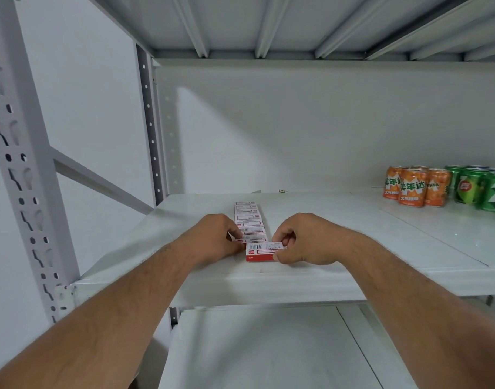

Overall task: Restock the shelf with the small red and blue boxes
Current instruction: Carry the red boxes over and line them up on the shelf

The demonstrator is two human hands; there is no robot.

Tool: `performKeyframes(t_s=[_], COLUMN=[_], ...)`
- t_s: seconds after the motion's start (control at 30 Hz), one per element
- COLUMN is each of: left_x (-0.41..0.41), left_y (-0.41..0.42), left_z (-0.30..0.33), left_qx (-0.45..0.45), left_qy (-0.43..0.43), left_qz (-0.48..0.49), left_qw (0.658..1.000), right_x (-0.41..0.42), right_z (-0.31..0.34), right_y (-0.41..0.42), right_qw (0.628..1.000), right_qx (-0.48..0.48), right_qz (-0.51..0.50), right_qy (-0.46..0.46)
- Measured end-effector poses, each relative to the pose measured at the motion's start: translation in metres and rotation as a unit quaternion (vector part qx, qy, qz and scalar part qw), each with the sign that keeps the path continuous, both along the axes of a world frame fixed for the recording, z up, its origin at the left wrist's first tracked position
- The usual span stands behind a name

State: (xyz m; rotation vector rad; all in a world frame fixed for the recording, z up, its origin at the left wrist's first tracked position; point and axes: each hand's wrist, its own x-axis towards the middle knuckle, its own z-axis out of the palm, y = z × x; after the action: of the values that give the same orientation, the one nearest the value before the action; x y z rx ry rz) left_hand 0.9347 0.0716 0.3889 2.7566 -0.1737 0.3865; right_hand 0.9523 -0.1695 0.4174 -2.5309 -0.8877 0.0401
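Where the white shelf [338,234] meets pale wall, the right hand [295,238] pinches the front red box [261,251]; the left hand [216,234] grips the box row [247,217] behind it.

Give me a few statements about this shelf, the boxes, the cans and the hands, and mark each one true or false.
1. The right hand pinches the front box at its right end. True.
2. The row of boxes runs from the shelf's front toward the back. True.
3. The cans stand to the left of the boxes. False: orange and green cans stand at the right of the shelf.
4. The left hand hangs away from the shelf. False: it rests at the left side of the row.
5. The front box shows a red side and a barcode. True.
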Motion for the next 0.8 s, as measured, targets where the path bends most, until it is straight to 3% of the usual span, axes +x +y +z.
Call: performKeyframes(t_s=[0.67,0.8], left_x=[-0.015,-0.034], left_y=[0.005,0.007], left_z=[0.007,0.010], left_qx=[-0.003,-0.059], left_qy=[0.029,0.041], left_qz=[0.015,0.044], left_qw=[0.999,0.996], right_x=[0.003,0.000], right_z=[-0.007,-0.011], right_y=[0.015,0.016], right_qw=[1.000,0.998], right_qx=[0.021,0.060], right_qz=[-0.005,-0.027], right_qy=[0.003,-0.008])
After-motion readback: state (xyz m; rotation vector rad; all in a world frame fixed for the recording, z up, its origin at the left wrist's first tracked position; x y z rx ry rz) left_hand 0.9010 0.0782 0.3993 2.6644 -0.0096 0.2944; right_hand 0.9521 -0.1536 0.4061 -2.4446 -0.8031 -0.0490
